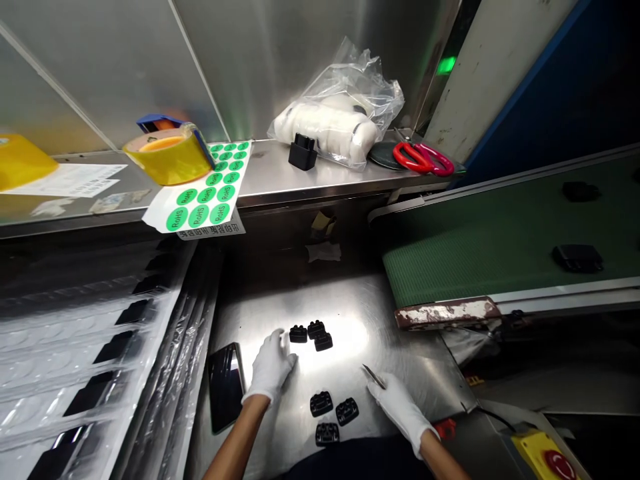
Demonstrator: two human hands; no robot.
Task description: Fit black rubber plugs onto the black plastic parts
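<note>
Both my hands wear white gloves over a steel worktop [400, 347]. My left hand [271, 367] reaches with spread fingers toward three small black plastic parts [311, 335] lying in a bright patch; its fingertips are at the leftmost one. My right hand [397, 403] grips a thin metal tool, like tweezers [374, 377], pointing up and left. Three more black parts [333, 417] lie between my wrists, near the front edge.
A dark phone [226, 385] lies left of my left hand. Clear blister trays with black parts [100, 360] fill the left. A green conveyor [500, 247] carries black parts at right. The shelf holds tape [167, 157], green stickers [207, 190], a plastic bag [340, 113], red scissors [423, 159].
</note>
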